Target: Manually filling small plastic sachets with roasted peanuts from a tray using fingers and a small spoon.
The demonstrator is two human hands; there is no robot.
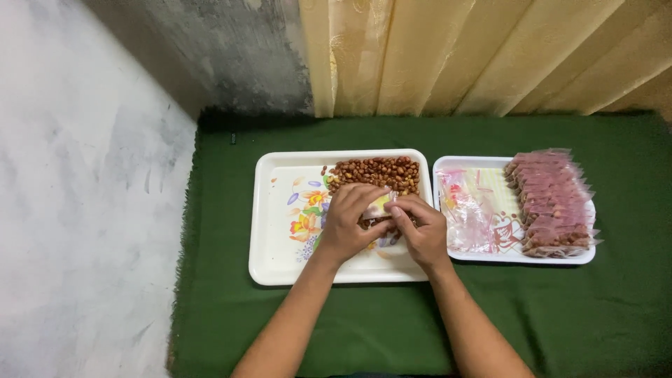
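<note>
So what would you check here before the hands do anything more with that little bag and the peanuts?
1. Both hands on the bag: ok. The left hand and right hand pinch a small clear bag between them.
2. Bag over the tray: ok. It sits above the big tray, so spills land there.
3. Peanuts within reach: ok. The peanuts lie just beyond the fingers.
4. How full the bag is: cannot tell; the hands hide it.
5. Empty bags at hand: ok. Clear empty bags lie on the small tray.
6. Filled packets tidy: ok. The packets lie in a row.
</note>
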